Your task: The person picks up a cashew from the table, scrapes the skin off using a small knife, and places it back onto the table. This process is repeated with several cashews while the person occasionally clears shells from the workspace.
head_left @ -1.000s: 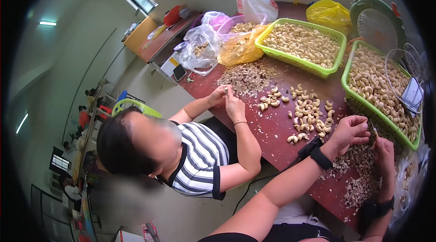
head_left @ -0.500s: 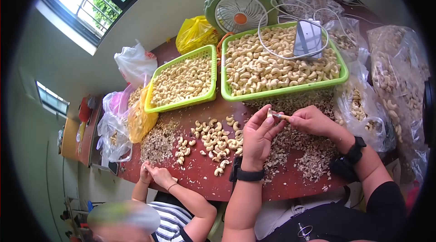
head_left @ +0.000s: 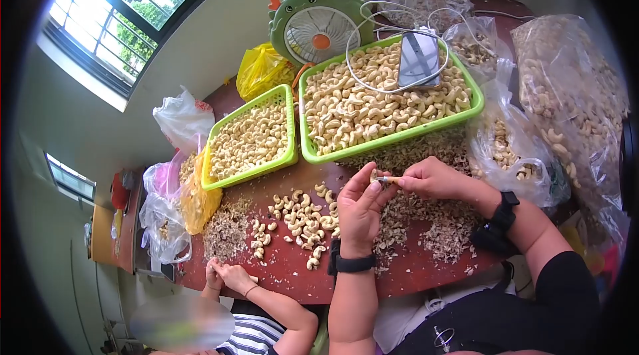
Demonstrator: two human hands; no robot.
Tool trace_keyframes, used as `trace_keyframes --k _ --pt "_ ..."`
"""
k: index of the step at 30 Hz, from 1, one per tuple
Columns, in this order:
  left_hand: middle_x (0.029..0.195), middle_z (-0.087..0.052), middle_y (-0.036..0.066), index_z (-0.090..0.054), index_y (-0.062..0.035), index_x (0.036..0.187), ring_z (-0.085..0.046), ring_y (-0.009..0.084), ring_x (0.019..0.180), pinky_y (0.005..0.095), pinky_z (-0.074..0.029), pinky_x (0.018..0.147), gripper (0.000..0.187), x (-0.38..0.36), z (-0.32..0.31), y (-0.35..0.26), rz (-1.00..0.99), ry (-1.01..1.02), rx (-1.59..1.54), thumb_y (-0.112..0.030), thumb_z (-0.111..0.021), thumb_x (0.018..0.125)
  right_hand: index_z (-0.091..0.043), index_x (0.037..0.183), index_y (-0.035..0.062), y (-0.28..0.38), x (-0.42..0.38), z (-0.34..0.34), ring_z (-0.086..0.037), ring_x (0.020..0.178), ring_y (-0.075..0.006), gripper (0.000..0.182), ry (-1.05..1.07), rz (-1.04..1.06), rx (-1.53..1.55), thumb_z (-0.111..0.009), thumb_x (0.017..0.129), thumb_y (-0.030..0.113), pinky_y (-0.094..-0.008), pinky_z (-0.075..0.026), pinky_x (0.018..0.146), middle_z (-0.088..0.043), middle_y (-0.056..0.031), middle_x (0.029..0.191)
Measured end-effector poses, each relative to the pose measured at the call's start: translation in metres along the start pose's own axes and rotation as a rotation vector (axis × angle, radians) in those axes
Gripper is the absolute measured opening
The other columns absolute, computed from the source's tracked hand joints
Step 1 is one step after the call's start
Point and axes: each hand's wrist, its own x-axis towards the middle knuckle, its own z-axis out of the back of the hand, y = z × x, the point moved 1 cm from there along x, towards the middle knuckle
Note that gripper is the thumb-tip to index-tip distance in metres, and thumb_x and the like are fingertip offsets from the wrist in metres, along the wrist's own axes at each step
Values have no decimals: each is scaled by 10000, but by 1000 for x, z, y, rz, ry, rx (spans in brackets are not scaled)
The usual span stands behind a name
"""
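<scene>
Between the thumb and fingertips of my left hand (head_left: pixel 360 207) is a cashew nut (head_left: pixel 375 174), partly hidden by the fingers. My right hand (head_left: pixel 434 180) is closed round the light wooden handle of a small knife (head_left: pixel 390 180), whose short metal blade touches or nearly touches the nut. Both hands are above the red table (head_left: pixel 319 283), over a heap of skin flakes (head_left: pixel 447 232). Loose cashews (head_left: pixel 303 218) lie on the table to the left of my left hand.
Behind my hands stand a large green basket of cashews (head_left: pixel 393 135), with a phone (head_left: pixel 419 58) and cable on top, and a smaller basket (head_left: pixel 249 172). A fan (head_left: pixel 321 25) stands behind them. Filled plastic bags (head_left: pixel 566 82) crowd the right. A co-worker's hands (head_left: pixel 229 276) are at the left edge.
The camera view has shifted, so the baskets and table appear farther left. My hands keep nearly the same hold on the nut and knife, with the blade still at the nut.
</scene>
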Motion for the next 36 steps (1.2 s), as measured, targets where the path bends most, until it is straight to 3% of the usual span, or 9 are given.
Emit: trace_keyframes --k 15,20,36 --pt "979 -549 130 -481 11 1101 -543 240 942 370 -519 761 306 0 -1 2 -81 39 69 46 -482 797 -595 694 34 -5 1 0 -400 439 -53 330 57 24 46 -501 841 314 -215 -326 413 -454 14 484" --pt "959 -552 152 -481 20 1089 -559 233 900 359 -518 758 288 0 -6 6 -75 -18 71 39 -483 802 -608 722 22 -7 2 2 -450 482 -96 352 -91 109 -136 -529 805 355 -258 -380 469 -501 -45 509" --pt "891 -556 127 -506 28 962 -576 246 865 361 -538 716 207 2 -2 12 -94 -134 61 48 -539 758 -603 734 22 -15 3 -1 -471 483 -168 385 -116 184 -245 -514 796 391 -306 -399 499 -526 -111 546"
